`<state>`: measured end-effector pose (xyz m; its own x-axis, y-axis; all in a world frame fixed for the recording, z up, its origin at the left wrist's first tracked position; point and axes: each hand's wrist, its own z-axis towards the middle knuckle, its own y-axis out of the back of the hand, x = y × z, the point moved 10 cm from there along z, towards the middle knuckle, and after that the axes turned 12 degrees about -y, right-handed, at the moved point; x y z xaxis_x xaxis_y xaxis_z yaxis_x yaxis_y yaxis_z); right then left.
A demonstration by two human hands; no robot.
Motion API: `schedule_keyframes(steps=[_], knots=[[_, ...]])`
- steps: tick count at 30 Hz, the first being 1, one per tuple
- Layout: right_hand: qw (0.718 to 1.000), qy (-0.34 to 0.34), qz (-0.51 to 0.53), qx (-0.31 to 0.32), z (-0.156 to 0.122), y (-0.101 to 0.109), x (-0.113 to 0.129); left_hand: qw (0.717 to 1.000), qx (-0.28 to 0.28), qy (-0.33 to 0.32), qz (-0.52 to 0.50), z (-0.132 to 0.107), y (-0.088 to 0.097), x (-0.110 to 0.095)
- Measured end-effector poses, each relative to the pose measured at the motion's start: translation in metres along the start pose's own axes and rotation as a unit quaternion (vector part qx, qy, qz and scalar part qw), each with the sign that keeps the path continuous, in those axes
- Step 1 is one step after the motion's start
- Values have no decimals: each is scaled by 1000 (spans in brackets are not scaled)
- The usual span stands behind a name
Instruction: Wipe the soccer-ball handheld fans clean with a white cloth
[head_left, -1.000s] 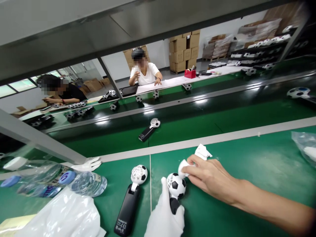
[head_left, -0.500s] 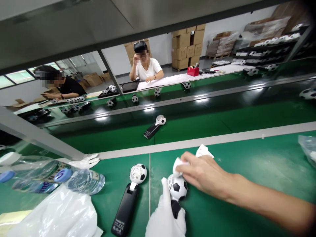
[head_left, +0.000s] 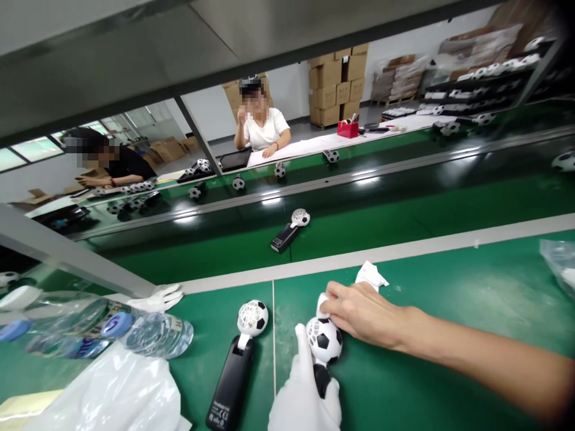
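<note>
My left hand (head_left: 305, 398), in a white glove, is closed round the black handle of a small football-patterned fan (head_left: 324, 342) and holds it upright at the bottom centre. My bare right hand (head_left: 359, 314) pinches a white cloth (head_left: 369, 276) and presses it against the top of the fan's ball head. A second fan (head_left: 240, 359) with a white mesh head and a black handle lies flat on the green mat just left of my left hand.
A water bottle (head_left: 135, 332) lies at the left above a clear plastic bag (head_left: 112, 395), with a white glove (head_left: 157, 298) behind it. Another fan (head_left: 290, 230) rides the conveyor belt (head_left: 404, 209). Two people sit across the line. A plastic bag (head_left: 559, 266) lies far right.
My right hand has slid the cloth a little left and down over the ball head. The fan on the conveyor has drifted to the right. The camera view shifted slightly.
</note>
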<state>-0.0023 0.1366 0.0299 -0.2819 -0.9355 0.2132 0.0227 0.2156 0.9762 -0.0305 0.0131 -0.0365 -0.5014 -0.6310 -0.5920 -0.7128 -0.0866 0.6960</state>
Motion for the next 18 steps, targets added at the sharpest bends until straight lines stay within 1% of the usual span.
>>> schedule_keyframes(steps=[2,4,6,10,12,15,18], knots=[[1000,2,7,-10,-3,2,1,1000,-3,-9,-4,-3,2,-1],[1000,17,12,-20,-6,4,7,1000,-5,-18,-7,-7,5,-3],[1000,22,10,-14,-6,2,9,1000,-10,-25,-8,-9,8,-5],[1000,-6,20,2,0,-1,0,999,-23,-25,-4,-8,13,-9],[1000,-6,29,-9,-2,3,0,999,-30,-24,-4,-7,14,-9],[999,10,21,-24,-7,6,7,999,-39,-35,-9,-6,13,-9],[1000,14,6,-10,-2,2,10,997,-46,-58,-13,-7,13,-10]])
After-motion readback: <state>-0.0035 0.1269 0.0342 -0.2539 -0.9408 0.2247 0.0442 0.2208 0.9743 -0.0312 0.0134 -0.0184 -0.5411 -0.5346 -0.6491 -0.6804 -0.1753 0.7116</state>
